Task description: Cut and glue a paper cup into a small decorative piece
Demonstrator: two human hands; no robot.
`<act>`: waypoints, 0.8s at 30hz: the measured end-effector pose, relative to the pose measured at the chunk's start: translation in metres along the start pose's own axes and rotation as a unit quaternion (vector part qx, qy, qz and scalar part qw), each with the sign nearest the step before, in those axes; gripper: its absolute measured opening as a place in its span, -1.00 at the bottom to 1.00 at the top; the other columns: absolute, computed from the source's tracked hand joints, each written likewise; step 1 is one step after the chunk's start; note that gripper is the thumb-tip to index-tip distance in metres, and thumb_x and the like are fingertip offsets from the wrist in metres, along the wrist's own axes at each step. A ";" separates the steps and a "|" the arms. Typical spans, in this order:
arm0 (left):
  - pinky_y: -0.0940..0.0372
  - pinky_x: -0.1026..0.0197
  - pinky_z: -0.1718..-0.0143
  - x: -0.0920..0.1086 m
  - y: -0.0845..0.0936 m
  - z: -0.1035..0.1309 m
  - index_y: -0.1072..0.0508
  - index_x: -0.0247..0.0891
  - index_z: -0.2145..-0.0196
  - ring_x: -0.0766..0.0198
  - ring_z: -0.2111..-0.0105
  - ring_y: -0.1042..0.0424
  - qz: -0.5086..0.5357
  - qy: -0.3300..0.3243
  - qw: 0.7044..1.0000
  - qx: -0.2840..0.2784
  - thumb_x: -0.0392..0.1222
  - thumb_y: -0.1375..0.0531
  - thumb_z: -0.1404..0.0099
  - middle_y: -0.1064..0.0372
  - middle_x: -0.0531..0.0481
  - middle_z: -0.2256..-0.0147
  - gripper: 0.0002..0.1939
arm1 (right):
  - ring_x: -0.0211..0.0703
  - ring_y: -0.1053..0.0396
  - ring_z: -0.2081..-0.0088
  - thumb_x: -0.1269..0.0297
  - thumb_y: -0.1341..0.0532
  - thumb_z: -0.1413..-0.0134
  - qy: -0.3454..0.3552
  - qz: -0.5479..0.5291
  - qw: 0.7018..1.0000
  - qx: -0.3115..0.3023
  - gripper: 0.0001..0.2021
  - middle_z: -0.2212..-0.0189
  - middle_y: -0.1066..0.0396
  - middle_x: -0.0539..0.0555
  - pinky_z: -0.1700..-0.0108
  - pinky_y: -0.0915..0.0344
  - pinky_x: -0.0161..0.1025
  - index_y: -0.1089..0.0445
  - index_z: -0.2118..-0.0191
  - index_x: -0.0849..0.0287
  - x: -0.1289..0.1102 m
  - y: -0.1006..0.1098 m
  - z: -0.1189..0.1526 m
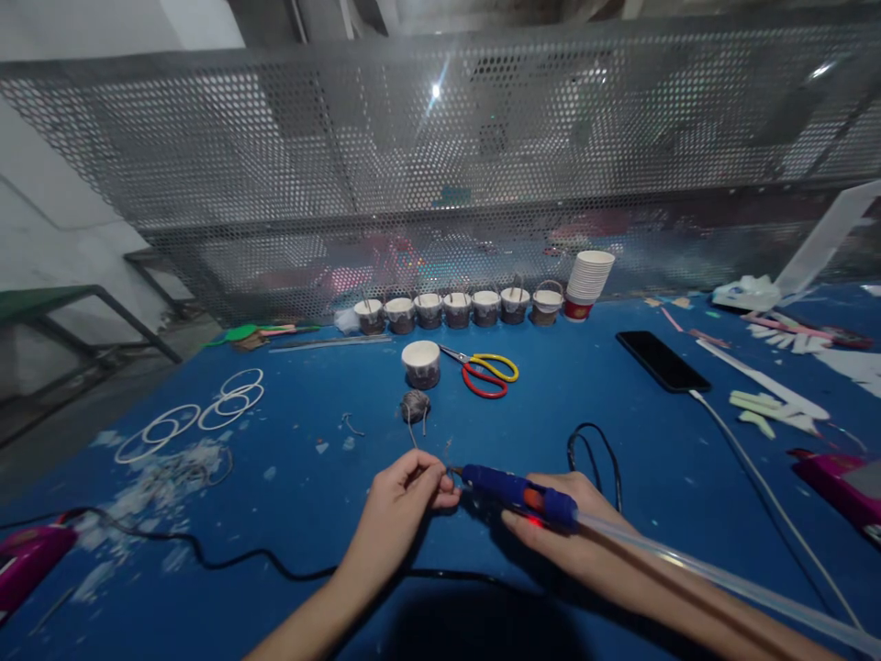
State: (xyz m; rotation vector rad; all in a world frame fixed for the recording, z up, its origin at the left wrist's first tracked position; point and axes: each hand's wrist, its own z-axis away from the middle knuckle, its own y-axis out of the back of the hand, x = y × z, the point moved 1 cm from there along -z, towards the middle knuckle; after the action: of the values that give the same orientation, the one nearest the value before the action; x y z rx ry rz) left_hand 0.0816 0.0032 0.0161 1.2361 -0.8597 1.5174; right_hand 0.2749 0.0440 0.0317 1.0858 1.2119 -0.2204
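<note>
My right hand is wrapped round a blue hot glue gun, with a long clear glue stick sticking out of its back. The gun's nozzle meets the fingertips of my left hand, which is closed in a pinch on a thin strand of grey yarn. That strand runs back to a small grey ball of yarn. Just behind the ball stands a white paper cup with its lower part wrapped in grey. Scissors with red and yellow handles lie beside the cup.
Several grey-wrapped cups line the back edge near a stack of paper cups. White rings lie left. A black cable crosses the front. A phone with a white cord lies right. A perforated metal panel rises behind.
</note>
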 end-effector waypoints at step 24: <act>-0.43 0.22 0.33 -0.002 -0.001 -0.001 -0.41 -0.29 0.51 0.21 0.46 -0.54 -0.011 -0.008 1.000 0.001 -0.06 -0.25 -0.06 -0.45 0.02 0.53 -0.78 | -0.34 -0.06 0.62 0.22 -0.11 -0.03 -0.045 0.006 0.999 -0.016 -0.75 0.67 -0.16 -0.09 0.57 0.00 -0.34 -0.16 0.60 0.15 -0.001 0.004 -0.001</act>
State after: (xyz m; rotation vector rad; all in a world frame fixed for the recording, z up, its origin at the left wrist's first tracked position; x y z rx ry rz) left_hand 0.0819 0.0040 0.0136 1.2576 -0.8525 1.4937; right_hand 0.2766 0.0460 0.0344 1.0439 1.1243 -0.2369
